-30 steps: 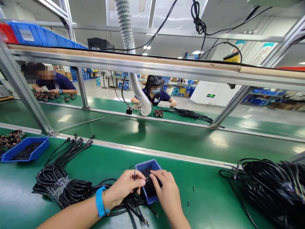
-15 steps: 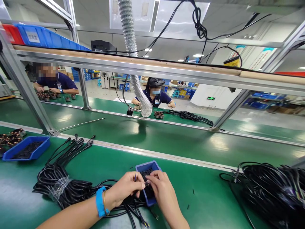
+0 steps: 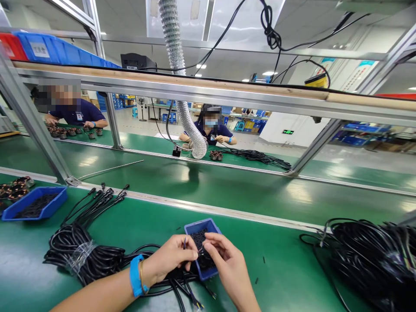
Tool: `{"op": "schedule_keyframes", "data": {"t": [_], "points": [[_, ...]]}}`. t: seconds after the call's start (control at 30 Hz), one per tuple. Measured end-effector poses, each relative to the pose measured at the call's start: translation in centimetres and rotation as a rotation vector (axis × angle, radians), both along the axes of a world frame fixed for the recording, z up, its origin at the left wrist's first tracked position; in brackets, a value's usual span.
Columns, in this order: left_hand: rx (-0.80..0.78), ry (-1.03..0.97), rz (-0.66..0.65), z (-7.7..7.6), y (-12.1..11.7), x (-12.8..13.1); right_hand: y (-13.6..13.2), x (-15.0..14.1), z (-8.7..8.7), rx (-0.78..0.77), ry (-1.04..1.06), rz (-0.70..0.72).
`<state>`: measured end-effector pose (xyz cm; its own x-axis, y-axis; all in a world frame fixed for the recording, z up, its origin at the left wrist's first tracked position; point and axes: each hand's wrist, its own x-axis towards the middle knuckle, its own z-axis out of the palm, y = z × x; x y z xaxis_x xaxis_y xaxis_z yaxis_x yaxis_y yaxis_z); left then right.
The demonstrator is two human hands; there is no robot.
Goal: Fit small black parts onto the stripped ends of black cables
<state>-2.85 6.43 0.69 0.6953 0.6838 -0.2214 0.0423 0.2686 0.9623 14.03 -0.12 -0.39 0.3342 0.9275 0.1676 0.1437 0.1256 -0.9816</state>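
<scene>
My left hand (image 3: 171, 256) wears a blue wristband and pinches the thin end of a black cable (image 3: 183, 243) between thumb and fingers. My right hand (image 3: 227, 262) is beside it, fingers pinched on a small black piece I can barely make out, right over a small blue tray (image 3: 195, 227) filled with small black parts. The two hands nearly touch above the tray. More black cable ends (image 3: 182, 288) run under my left hand from a tied bundle of black cables (image 3: 81, 255) at the left.
A large heap of black cables (image 3: 370, 255) lies at the right. A second blue tray (image 3: 32, 203) and copper coils (image 3: 14, 184) sit far left. Beyond a green conveyor belt (image 3: 227, 186), two other people work. A silver duct hose (image 3: 185, 112) hangs down.
My right hand has lifted from the tray's parts and drawn in toward my left hand's cable end. The left hand has barely moved.
</scene>
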Motion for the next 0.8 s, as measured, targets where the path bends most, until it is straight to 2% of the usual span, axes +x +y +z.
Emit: {"op": "schedule_keyframes", "data": {"t": [0.23,0.4,0.53,0.67,0.73,0.8], "points": [[-0.017,-0.009,0.042,0.1,-0.1,-0.1,-0.7,0.5,0.8,-0.003,-0.18,0.181],[-0.057,-0.131,0.077,0.3,-0.2,0.0,-0.5,-0.2,0.6,0.096,-0.222,0.184],[-0.078,-0.134,0.094,0.3,-0.3,0.1,-0.4,-0.8,0.3,0.056,-0.211,0.181],[-0.013,-0.098,0.077,0.4,-0.3,-0.1,-0.7,1.0,0.7,-0.027,-0.203,0.327],[0.032,-0.086,0.091,0.6,-0.1,-0.3,-0.5,2.1,0.9,-0.051,-0.353,0.305],[0.038,-0.103,0.086,0.8,0.0,-0.4,-0.1,2.6,0.8,-0.06,-0.621,0.184]]}}
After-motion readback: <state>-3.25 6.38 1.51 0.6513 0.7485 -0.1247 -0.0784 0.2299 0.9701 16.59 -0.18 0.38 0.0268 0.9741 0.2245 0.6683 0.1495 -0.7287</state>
